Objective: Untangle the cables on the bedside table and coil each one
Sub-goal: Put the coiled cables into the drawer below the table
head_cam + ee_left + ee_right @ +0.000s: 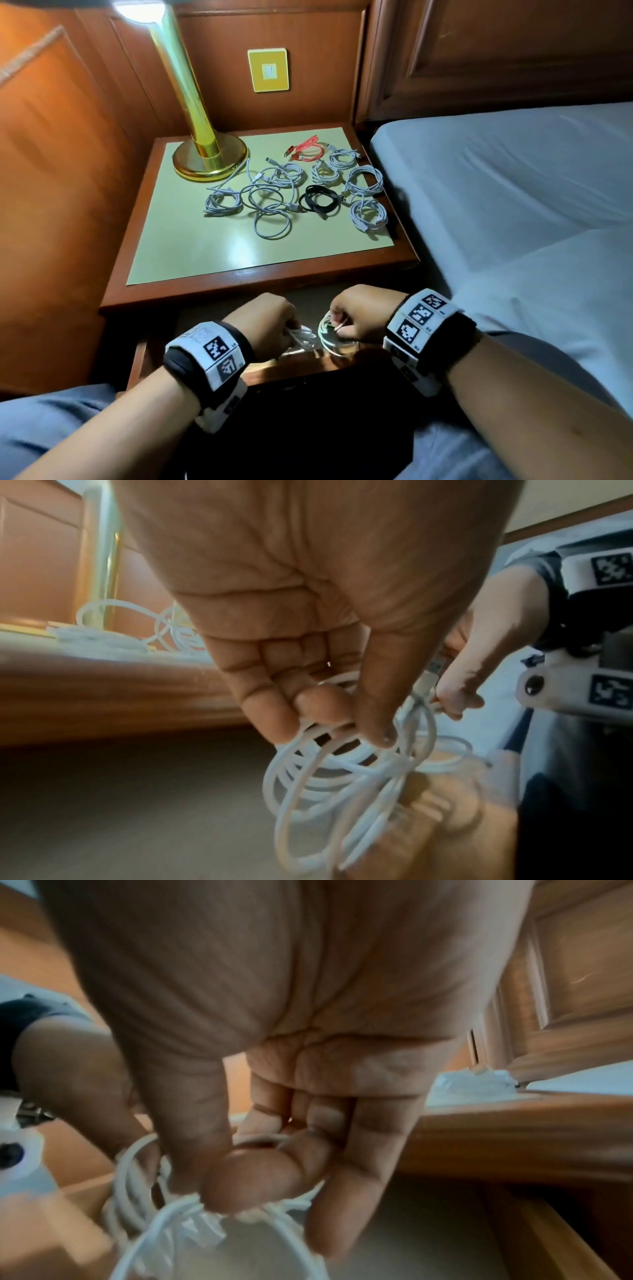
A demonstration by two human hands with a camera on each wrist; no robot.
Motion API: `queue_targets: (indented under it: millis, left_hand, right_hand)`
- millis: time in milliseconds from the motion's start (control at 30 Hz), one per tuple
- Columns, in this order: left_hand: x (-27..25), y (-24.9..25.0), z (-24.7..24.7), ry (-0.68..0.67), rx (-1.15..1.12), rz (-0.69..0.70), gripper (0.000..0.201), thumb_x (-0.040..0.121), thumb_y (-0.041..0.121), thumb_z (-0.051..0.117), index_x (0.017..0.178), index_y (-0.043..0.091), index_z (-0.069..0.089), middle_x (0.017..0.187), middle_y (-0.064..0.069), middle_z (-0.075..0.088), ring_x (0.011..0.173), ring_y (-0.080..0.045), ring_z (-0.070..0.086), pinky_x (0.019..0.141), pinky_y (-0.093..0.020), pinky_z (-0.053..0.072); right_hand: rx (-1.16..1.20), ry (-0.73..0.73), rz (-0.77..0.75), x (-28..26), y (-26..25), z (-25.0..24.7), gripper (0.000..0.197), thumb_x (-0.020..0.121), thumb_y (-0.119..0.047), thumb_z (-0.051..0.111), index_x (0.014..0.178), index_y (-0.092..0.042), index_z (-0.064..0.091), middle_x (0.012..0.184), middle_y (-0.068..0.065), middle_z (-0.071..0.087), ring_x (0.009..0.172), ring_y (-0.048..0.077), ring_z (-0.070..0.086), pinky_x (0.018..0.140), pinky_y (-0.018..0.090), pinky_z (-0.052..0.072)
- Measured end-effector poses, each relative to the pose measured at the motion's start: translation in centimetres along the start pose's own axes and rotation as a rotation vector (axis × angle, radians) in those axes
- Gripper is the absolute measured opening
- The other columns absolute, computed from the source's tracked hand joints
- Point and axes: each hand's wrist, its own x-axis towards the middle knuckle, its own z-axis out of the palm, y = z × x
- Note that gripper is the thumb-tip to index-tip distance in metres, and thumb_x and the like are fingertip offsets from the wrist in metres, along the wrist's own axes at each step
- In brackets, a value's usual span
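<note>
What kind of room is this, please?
Most likely a bedroom, perhaps in a hotel: a bed with a plain sheet stands beside a wooden bedside table, which carries a brass lamp and many cables.
</note>
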Motion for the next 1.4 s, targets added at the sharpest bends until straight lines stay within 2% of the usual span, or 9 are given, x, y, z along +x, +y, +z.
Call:
queue_targets:
  millis: [133, 300, 367, 533, 633, 800, 967, 1100, 1400]
  left_hand:
    - [1.5, -0.3, 1.6, 0.011, 0.04, -0.115, 0.011, 0.085, 0.029, 0.067, 0.09, 0.023, 0.074, 0.089, 0.004, 0.071, 0.085, -0.019, 0.068, 0.075, -0.032, 0.055]
    - [2.2, -0.1, 1.6, -0.117, 0.025, -0.12, 0.045, 0.088, 0.011, 0.06, 0.129, 0.029, 0.065, 0.125, 0.002, 0.067, 0.116, -0.019, 0.063, 0.096, -0.029, 0.051]
    - [2.0, 0.1, 0.3, -0.093, 0.008, -0.09, 0.038, 0.091, 0.014, 0.06, 0.125, 0.029, 0.068, 0.124, 0.002, 0.069, 0.112, -0.016, 0.065, 0.095, -0.027, 0.051]
    - [3.1, -1.5, -6.2, 0.431, -0.266, -0.122, 0.016, 0.088, 0.023, 0.072, 0.103, 0.02, 0.075, 0.099, 0.004, 0.072, 0.08, -0.015, 0.062, 0.077, -0.023, 0.044]
    - [5.8, -4.0, -9.9, 0.652, -0.234, -0.19, 0.054, 0.083, 0.028, 0.078, 0.131, 0.014, 0.058, 0.126, -0.009, 0.058, 0.109, -0.029, 0.059, 0.097, -0.036, 0.047]
    - [10.0, -6.6, -13.4, 0.436, 0.06, -0.458, 0.102, 0.071, 0.067, 0.075, 0.15, 0.02, 0.031, 0.153, -0.005, 0.039, 0.136, -0.037, 0.037, 0.106, -0.051, 0.036]
    - [12.3, -6.6, -13.0, 0.292, 0.134, -0.491, 0.084, 0.07, 0.078, 0.066, 0.129, 0.021, 0.047, 0.135, -0.006, 0.055, 0.128, -0.035, 0.042, 0.1, -0.049, 0.033]
    - [12.4, -5.3, -12.0, 0.282, 0.197, -0.457, 0.091, 0.072, 0.08, 0.062, 0.139, 0.024, 0.04, 0.139, -0.009, 0.048, 0.131, -0.034, 0.04, 0.108, -0.052, 0.03]
    - [11.2, -2.3, -9.8, 0.182, 0.337, -0.402, 0.082, 0.078, 0.077, 0.057, 0.133, 0.018, 0.047, 0.133, -0.012, 0.036, 0.123, -0.035, 0.046, 0.109, -0.05, 0.031]
  right_hand:
    - [-0.105, -0.03, 0.15, 2.6, 0.9, 1.9, 0.014, 0.088, -0.024, 0.066, 0.09, -0.012, 0.072, 0.089, 0.005, 0.073, 0.084, 0.027, 0.07, 0.079, 0.038, 0.06]
    - [-0.132, -0.113, 0.178, 3.9, 1.4, 2.0, 0.025, 0.087, -0.03, 0.07, 0.106, -0.013, 0.073, 0.104, 0.004, 0.074, 0.091, 0.026, 0.07, 0.085, 0.037, 0.058]
    - [-0.048, -0.061, 0.12, 3.6, 1.0, 0.5, 0.03, 0.089, -0.032, 0.071, 0.115, -0.018, 0.071, 0.112, 0.0, 0.072, 0.1, 0.022, 0.068, 0.092, 0.036, 0.055]
    - [0.121, 0.328, 0.071, 2.4, 0.8, -5.0, 0.024, 0.09, -0.036, 0.07, 0.111, -0.024, 0.072, 0.11, -0.005, 0.071, 0.101, 0.013, 0.064, 0.093, 0.03, 0.051]
    - [0.231, 0.564, 0.203, 3.1, 2.9, -7.3, 0.019, 0.088, -0.036, 0.069, 0.103, -0.024, 0.069, 0.101, -0.003, 0.072, 0.092, 0.016, 0.066, 0.089, 0.034, 0.055]
    - [0.357, 0.659, 0.307, 4.1, 5.3, -8.6, 0.016, 0.088, -0.038, 0.069, 0.099, -0.028, 0.065, 0.101, -0.005, 0.068, 0.083, 0.014, 0.064, 0.079, 0.03, 0.053]
    - [0.354, 0.642, 0.305, 4.8, 6.1, -8.5, 0.016, 0.088, -0.039, 0.07, 0.098, -0.029, 0.064, 0.102, -0.006, 0.066, 0.089, 0.013, 0.061, 0.08, 0.028, 0.049]
    - [0.356, 0.643, 0.32, 4.8, 6.5, -8.8, 0.02, 0.087, -0.039, 0.07, 0.102, -0.028, 0.064, 0.11, -0.004, 0.064, 0.093, 0.014, 0.06, 0.08, 0.027, 0.046]
    - [0.243, 0.462, 0.41, 4.3, 6.6, -8.6, 0.08, 0.086, -0.042, 0.073, 0.153, -0.026, 0.032, 0.154, 0.007, 0.03, 0.131, 0.024, 0.048, 0.106, 0.033, 0.04]
